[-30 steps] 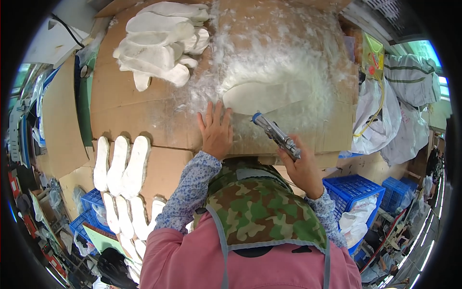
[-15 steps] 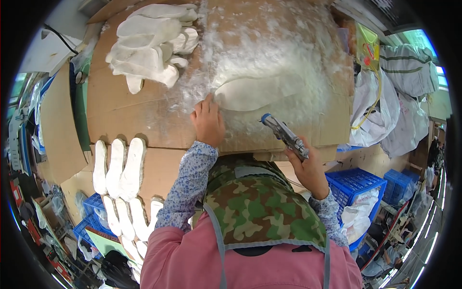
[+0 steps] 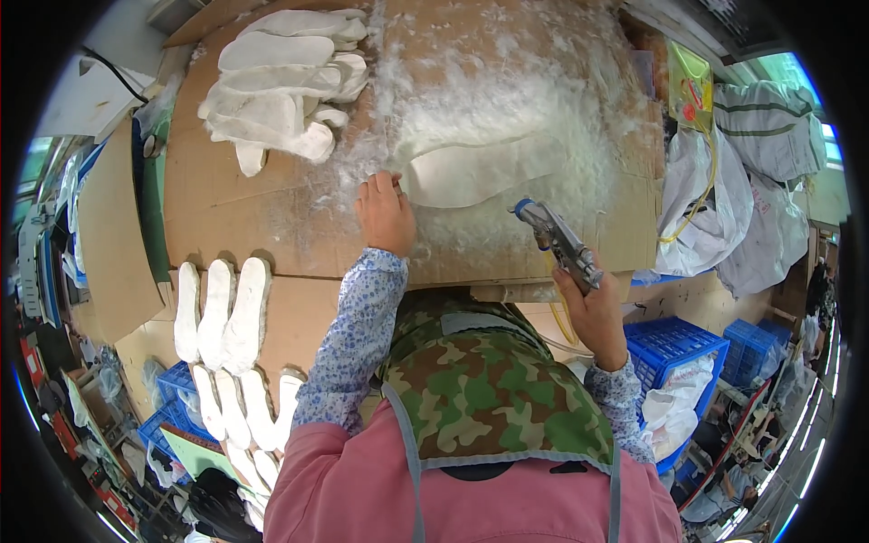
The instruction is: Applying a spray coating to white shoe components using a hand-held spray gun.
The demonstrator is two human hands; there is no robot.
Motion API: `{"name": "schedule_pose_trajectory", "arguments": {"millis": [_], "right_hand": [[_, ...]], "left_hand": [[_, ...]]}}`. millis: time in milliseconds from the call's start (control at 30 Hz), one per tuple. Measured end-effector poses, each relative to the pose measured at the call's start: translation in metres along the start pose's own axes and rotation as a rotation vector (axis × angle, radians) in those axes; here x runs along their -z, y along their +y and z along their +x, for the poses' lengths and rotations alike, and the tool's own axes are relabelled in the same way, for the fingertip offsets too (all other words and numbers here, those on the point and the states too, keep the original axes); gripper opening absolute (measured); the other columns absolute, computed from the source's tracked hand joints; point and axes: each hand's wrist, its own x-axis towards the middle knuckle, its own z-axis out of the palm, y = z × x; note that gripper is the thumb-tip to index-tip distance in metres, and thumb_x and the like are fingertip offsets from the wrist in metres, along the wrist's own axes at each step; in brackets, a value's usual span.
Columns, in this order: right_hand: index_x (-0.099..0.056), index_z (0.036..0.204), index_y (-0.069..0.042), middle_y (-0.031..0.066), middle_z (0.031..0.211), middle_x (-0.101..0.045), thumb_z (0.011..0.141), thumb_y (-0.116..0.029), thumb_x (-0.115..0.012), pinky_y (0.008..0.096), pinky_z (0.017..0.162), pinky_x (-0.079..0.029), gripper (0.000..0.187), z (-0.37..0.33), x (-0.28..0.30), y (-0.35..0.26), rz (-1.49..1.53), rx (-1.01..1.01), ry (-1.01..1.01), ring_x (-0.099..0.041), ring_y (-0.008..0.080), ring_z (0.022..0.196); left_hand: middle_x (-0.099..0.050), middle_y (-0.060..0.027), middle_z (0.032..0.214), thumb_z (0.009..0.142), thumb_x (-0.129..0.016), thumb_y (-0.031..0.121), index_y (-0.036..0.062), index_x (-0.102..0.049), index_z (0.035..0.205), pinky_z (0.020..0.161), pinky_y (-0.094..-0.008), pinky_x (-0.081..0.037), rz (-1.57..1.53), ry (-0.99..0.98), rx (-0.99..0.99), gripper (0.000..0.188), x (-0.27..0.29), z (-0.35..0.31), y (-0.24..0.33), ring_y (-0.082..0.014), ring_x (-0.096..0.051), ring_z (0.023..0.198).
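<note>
The left hand (image 3: 386, 215) lies flat, fingers spread, on the cardboard-covered desk (image 3: 235, 217), its fingertips touching the heel end of a white insole (image 3: 480, 172) that rests in a patch of white, fluffy overspray. Its grip is apart, pressing rather than clasping. The right hand (image 3: 593, 312) has its grip clamped on the handle of a metal spray gun (image 3: 557, 237), held above the desk's near edge with its nozzle tilted toward the insole; the nozzle seems to be clear of it, though the angle makes that hard to judge. A heap of white insoles (image 3: 276, 81) sits at the far left of the desk, and a row of insoles (image 3: 217, 308) lies on a lower cardboard sheet beside the person's left elbow. A blue crate (image 3: 674, 344) stands to the right.
</note>
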Motion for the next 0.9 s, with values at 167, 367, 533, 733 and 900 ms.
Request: {"name": "schedule_pose_trajectory", "arguments": {"millis": [167, 367, 533, 733, 900], "right_hand": [[-0.055, 0.109, -0.002, 0.0205, 0.081, -0.061, 0.087, -0.008, -0.064, 0.0392, 0.064, -0.046, 0.024, 0.003, -0.007, -0.014, -0.039, 0.047, -0.018, -0.060, 0.0388, 0.073], [-0.053, 0.111, -0.003, 0.0200, 0.082, -0.060, 0.087, -0.007, -0.064, 0.0393, 0.065, -0.046, 0.026, 0.004, -0.013, -0.025, 0.000, 0.100, -0.140, -0.059, 0.0397, 0.075], [-0.054, 0.110, -0.002, 0.0187, 0.077, -0.060, 0.088, -0.009, -0.064, 0.0377, 0.063, -0.046, 0.025, 0.004, -0.001, -0.013, 0.006, 0.030, -0.090, -0.058, 0.0363, 0.069], [-0.055, 0.111, -0.001, 0.0182, 0.074, -0.060, 0.090, -0.012, -0.064, 0.0372, 0.060, -0.045, 0.025, 0.003, 0.010, 0.011, 0.020, 0.017, 0.010, -0.057, 0.0317, 0.064], [-0.056, 0.109, -0.001, 0.0173, 0.073, -0.060, 0.090, -0.015, -0.064, 0.0373, 0.060, -0.045, 0.025, 0.004, 0.021, 0.017, -0.057, 0.004, 0.060, -0.057, 0.0305, 0.063]], "left_hand": [[-0.061, -0.0106, 0.095, 0.079, -0.058, -0.003, 0.0045, -0.052, 0.106, 0.081, -0.0439, -0.040, -0.111, -0.004, 0.090, 0.028, -0.005, 0.006, -0.002, -0.0307, -0.056, 0.094], [-0.062, -0.0131, 0.086, 0.081, -0.056, -0.002, -0.0014, -0.052, 0.110, 0.072, -0.0402, -0.048, -0.389, -0.038, 0.148, 0.030, -0.002, 0.011, -0.009, -0.0291, -0.061, 0.078], [-0.062, -0.0126, 0.085, 0.082, -0.054, -0.001, -0.0010, -0.053, 0.112, 0.072, -0.0378, -0.049, -0.412, -0.054, 0.150, 0.030, -0.001, 0.012, -0.008, -0.0270, -0.061, 0.077], [-0.062, -0.0110, 0.085, 0.083, -0.055, 0.000, -0.0015, -0.058, 0.111, 0.071, -0.0342, -0.049, -0.460, -0.063, 0.165, 0.028, 0.001, 0.013, -0.003, -0.0228, -0.061, 0.075], [-0.060, -0.0084, 0.084, 0.086, -0.054, 0.000, -0.0014, -0.059, 0.112, 0.070, -0.0302, -0.048, -0.522, -0.061, 0.172, 0.026, 0.006, 0.013, 0.001, -0.0175, -0.058, 0.075]]}}
